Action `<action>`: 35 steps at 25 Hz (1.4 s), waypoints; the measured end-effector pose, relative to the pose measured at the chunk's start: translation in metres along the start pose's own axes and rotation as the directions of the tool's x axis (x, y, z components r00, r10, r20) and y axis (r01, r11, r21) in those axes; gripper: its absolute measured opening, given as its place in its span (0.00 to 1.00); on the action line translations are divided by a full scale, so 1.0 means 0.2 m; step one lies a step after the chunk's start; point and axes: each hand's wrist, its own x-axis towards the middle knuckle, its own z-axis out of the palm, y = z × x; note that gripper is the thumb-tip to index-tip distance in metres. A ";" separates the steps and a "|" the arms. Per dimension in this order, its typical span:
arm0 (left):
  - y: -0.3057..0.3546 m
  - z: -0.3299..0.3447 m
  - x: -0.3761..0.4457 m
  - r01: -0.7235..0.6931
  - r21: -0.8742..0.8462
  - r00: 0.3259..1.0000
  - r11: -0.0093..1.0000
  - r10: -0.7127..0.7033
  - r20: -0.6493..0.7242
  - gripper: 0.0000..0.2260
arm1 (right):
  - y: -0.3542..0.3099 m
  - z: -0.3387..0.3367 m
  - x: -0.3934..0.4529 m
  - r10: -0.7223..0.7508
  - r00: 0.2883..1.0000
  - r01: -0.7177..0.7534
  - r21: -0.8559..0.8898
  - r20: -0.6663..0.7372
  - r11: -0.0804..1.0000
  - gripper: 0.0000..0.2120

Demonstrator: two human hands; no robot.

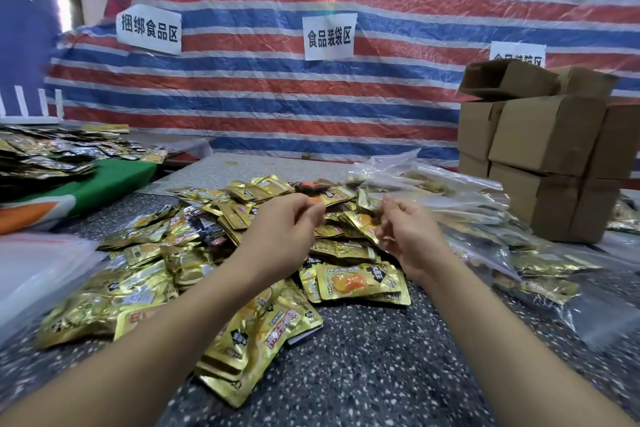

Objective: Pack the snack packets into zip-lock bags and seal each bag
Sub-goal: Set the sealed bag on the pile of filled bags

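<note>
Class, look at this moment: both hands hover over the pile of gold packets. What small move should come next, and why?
Probably lower the left hand to pinch a packet from the pile. Both hands hang above it with curled fingers; the right hand seems to hold clear plastic, though that is hard to tell. Filled bags lie to the right.

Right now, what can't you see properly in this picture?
- Third paper sign, head view: the cardboard boxes hide its lower part.
- Left hand and right hand: fingers curl away, blurred, so any hold is unclear.
- Filled zip-lock bags: glare hides whether they are sealed.
- Stack of empty bags: cut by the left edge.
</note>
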 end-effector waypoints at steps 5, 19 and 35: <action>-0.10 0.04 -0.12 0.014 0.124 1.000 0.992 -0.014 0.003 0.26 | 0.13 0.03 -0.10 0.071 0.997 -0.070 -0.062 0.011 0.996 0.22; -0.28 -0.32 -0.03 0.266 0.413 0.962 0.871 -0.212 -0.173 0.30 | 0.20 0.11 -0.25 0.000 0.984 0.043 -0.236 0.179 0.971 0.24; -0.93 -0.86 -0.28 0.631 0.774 0.615 0.050 -0.640 -0.461 0.10 | 0.25 0.18 -0.30 -0.024 0.917 0.158 -0.308 0.397 0.938 0.26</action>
